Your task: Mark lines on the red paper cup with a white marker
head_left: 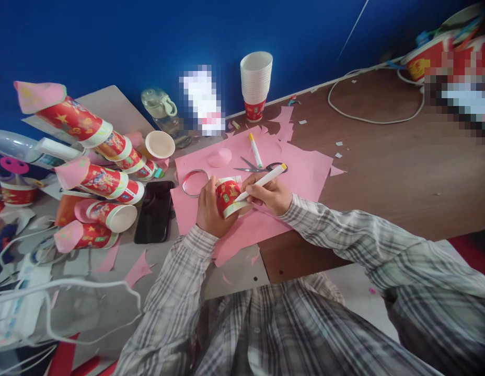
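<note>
My left hand [215, 211] is wrapped round a red printed paper cup [228, 196], which lies tilted on its side. In my right hand [272, 194] is a white marker [266, 177] with a yellow end, its tip at the cup's lower rim. Beneath both hands spreads a pink paper sheet [305, 167]. On it, just beyond my hands, rest black-handled scissors [252, 168], another white marker [255, 150] with yellow and green ends, a pink paper cone [219, 157] and a roll of tape [195, 183].
Rocket-like stacks of red cups [105, 180] with pink tips crowd the left side. A black phone [154, 211] lies beside them. Farther back stand a clear bottle [160, 109] and nested white cups [256, 78]. A white cable [360, 122] loops along the back right.
</note>
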Action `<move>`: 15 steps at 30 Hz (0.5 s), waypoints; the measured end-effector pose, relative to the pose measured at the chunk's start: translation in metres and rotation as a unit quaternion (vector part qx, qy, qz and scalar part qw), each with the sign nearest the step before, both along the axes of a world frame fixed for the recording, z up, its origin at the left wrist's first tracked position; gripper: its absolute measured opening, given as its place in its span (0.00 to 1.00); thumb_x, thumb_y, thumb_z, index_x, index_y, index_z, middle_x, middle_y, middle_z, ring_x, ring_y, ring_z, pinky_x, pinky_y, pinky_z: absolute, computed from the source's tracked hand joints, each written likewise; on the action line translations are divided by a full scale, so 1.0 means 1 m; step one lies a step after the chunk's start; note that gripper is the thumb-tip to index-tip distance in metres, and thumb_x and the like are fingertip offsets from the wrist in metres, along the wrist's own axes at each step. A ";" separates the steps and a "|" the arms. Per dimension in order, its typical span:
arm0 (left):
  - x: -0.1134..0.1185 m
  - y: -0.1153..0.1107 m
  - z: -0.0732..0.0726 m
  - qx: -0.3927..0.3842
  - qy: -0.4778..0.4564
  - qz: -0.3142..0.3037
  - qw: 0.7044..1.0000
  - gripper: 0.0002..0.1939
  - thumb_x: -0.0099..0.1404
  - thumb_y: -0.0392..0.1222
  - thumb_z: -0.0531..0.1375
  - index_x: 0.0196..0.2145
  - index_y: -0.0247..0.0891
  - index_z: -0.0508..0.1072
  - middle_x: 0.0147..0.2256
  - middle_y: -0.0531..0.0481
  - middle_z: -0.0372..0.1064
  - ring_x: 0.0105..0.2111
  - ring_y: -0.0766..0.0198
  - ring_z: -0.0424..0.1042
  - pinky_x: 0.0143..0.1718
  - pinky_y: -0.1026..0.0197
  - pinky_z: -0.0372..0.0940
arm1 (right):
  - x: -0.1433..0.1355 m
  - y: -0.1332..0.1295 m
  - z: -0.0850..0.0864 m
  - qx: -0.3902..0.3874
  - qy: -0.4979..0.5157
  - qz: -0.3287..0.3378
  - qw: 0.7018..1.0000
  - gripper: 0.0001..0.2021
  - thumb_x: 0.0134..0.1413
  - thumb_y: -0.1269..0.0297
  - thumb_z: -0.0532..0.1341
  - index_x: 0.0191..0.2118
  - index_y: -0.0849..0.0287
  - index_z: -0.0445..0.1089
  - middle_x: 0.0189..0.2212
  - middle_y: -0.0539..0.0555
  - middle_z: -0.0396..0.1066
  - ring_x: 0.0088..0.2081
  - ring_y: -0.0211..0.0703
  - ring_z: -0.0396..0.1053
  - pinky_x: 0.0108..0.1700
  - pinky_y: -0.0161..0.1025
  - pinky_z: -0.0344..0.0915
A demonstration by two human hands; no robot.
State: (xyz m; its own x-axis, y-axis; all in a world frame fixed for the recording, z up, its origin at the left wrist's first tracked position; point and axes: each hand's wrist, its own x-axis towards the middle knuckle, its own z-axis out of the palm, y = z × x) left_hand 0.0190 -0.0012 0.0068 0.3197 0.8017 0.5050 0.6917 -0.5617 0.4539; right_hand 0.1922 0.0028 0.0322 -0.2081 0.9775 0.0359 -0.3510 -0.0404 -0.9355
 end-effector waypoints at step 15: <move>-0.001 0.000 -0.003 0.003 0.002 -0.004 1.000 0.44 0.55 0.54 0.59 0.59 0.33 0.40 0.52 0.34 0.57 0.51 0.48 0.60 0.52 0.43 0.62 | 0.000 0.002 -0.002 -0.007 -0.002 0.001 1.000 0.10 0.43 0.61 0.60 0.26 0.65 0.66 0.12 0.47 0.61 0.12 0.30 0.52 0.16 0.31 0.49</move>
